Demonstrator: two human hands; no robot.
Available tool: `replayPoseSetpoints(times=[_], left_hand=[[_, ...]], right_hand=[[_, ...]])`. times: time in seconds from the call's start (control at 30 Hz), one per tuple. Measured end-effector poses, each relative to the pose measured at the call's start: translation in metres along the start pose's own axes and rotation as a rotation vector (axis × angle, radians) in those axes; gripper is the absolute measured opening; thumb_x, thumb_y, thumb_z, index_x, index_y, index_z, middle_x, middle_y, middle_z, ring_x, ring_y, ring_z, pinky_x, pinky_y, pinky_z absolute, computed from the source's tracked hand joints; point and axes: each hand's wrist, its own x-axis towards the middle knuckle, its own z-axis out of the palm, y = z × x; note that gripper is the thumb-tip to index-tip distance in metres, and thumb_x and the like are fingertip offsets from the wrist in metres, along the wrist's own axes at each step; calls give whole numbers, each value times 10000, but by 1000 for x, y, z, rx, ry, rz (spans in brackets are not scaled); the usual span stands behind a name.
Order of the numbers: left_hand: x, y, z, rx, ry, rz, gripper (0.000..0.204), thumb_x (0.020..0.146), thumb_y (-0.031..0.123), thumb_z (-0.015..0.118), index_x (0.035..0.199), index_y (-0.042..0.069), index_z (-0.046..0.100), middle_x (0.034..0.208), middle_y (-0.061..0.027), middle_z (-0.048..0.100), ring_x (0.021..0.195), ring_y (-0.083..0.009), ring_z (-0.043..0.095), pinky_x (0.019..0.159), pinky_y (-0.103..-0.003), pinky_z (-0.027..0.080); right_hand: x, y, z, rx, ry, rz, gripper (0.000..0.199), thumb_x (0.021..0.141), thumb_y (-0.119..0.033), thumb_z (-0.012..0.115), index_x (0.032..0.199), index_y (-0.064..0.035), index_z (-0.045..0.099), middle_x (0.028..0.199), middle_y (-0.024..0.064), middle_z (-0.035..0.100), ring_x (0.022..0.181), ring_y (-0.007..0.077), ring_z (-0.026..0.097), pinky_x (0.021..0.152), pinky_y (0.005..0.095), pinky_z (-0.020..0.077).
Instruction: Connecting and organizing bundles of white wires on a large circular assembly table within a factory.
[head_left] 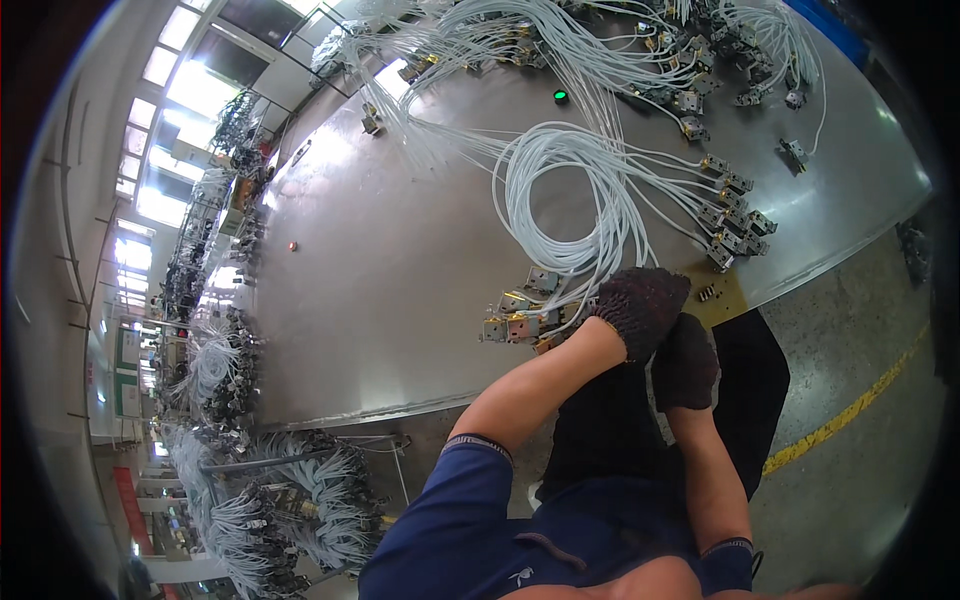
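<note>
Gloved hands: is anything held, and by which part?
Cannot be told: the left hand, by the white cable coil, and right hand hide any grip.

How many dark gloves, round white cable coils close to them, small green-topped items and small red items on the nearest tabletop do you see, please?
Dark gloves: 2
Round white cable coil close to them: 1
Small green-topped item: 1
Small red item: 1
Total: 5
</note>
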Motion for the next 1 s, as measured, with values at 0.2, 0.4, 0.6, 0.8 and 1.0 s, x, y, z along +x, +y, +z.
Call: replayPoseSetpoints(times=[0.2, 0.4, 0.6, 0.8, 1.0], left_hand=[[-2, 0, -4, 1, 25, 24, 219, 881, 161, 594, 1072, 61, 632, 993, -155, 714, 947, -349, 715, 776, -458, 564], [1, 0, -3, -19, -42, 5, 239, 888, 165, 592, 1098, 60, 640, 1020, -153, 716, 970, -351, 713, 804, -457, 565], [-2, -1, 3, -39, 20, -14, 251, 851, 155, 665, 1082, 58, 649, 1020, -180, 720, 999, -375, 706, 844, -469, 559], [0, 0, 1, -55, 12, -22, 237, 841, 136, 668, 1064, 55, 655, 1000, -180, 720, 988, -381, 710, 838, -478, 561], [0, -1, -4, -66, -98, -35, 283, 811, 164, 710, 1063, 57, 639, 1008, -186, 715, 997, -386, 704, 834, -484, 562]], right_hand=[[13, 16, -14, 786, -321, 696, 182, 952, -158, 636, 1064, -14, 651, 956, 120, 709, 780, 230, 694, 681, 385, 537], [9, 19, -9, 682, -287, 556, 177, 949, -143, 629, 1072, -17, 646, 953, 124, 706, 782, 226, 698, 674, 383, 537], [-4, 7, 8, -7, -16, 68, 242, 897, -36, 644, 1136, -71, 625, 1013, 199, 682, 893, 431, 674, 740, 467, 539], [-2, 8, 4, 18, -29, 67, 218, 895, -53, 668, 1110, -76, 645, 994, 175, 689, 892, 402, 689, 744, 453, 543], [8, 33, -2, 748, -260, 177, 165, 948, -161, 611, 1052, -34, 632, 910, 176, 671, 798, 370, 671, 717, 418, 546]])
